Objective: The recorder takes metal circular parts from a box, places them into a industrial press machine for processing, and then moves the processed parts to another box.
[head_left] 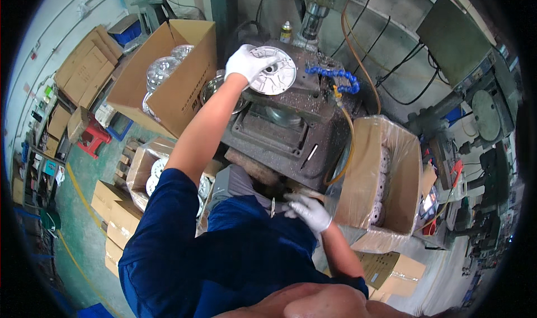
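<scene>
My left hand, in a white glove, grips the left edge of a round silver metal disc with a hub hole in its middle. The disc is held above the dark metal table of a machine, in front of its spindle. Below the disc, a round shiny part sits within the machine's fixture. My right hand, also gloved, is low beside my lap, away from the disc. Its fingers stretch out to the left, with nothing visible in them. Another round metal piece lies left of the table, partly behind my left forearm.
A cardboard box with shiny round parts stands at left. A plastic-lined box with stacked discs stands at right. A segmented blue hose reaches over the table. A spray can stands behind; a pen-like stick lies in front.
</scene>
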Demonstrator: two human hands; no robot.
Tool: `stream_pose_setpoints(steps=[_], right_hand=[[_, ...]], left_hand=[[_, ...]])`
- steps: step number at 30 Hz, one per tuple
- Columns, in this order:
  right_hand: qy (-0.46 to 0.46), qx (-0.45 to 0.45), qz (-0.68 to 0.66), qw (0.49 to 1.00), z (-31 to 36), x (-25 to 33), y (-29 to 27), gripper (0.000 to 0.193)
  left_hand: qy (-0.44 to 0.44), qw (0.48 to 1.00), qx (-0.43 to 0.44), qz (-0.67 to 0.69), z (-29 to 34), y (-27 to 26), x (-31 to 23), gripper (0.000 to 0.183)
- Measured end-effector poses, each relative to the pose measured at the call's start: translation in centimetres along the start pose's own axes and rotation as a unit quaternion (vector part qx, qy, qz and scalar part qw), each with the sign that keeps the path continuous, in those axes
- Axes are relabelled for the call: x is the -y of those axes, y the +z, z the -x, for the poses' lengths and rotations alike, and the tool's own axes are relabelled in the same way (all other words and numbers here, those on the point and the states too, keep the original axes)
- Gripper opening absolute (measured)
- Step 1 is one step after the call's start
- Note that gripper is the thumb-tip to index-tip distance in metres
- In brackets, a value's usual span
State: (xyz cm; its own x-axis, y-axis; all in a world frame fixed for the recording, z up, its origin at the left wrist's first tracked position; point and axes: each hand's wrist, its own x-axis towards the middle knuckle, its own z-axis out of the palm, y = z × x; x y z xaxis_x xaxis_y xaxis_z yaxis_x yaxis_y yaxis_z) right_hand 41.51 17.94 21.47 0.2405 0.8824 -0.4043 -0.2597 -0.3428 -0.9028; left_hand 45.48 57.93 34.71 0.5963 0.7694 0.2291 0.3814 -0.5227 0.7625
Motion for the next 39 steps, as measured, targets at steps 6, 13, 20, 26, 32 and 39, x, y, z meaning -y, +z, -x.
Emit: stream_pose_setpoints(steps=[6, 13, 20, 26, 32, 39], right_hand=[[0.052, -0.101, -0.076, 0.991, 3.0, -5.7, -1.0, 0.039], [0.087, -0.143, -0.117, 0.979, 4.4, -8.5, -1.3, 0.035], [0.045, -0.148, -0.034, 0.987, 2.7, -6.9, -1.7, 0.034], [0.023, -0.171, -0.001, 0.985, 2.9, -7.2, -0.8, 0.032], [0.062, -0.147, -0.039, 0.986, 2.8, -8.8, -0.2, 0.036], [0.051, -0.173, 0.07, 0.981, 1.3, -9.9, -1.7, 0.032]], left_hand=[[-0.006, 0.998, 0.012, -0.056, -4.0, 4.1, -0.9, 0.087], [-0.049, 0.976, 0.15, -0.152, -5.3, 3.5, -1.3, 0.093], [-0.032, 0.972, 0.168, -0.159, -5.5, 3.5, -0.9, 0.095], [-0.037, 0.971, 0.176, -0.156, -5.8, 3.6, -0.7, 0.093], [-0.055, 0.971, 0.175, -0.154, -5.7, 3.8, -0.5, 0.091], [-0.036, 0.978, 0.156, -0.13, -5.5, 3.7, -0.4, 0.092]])
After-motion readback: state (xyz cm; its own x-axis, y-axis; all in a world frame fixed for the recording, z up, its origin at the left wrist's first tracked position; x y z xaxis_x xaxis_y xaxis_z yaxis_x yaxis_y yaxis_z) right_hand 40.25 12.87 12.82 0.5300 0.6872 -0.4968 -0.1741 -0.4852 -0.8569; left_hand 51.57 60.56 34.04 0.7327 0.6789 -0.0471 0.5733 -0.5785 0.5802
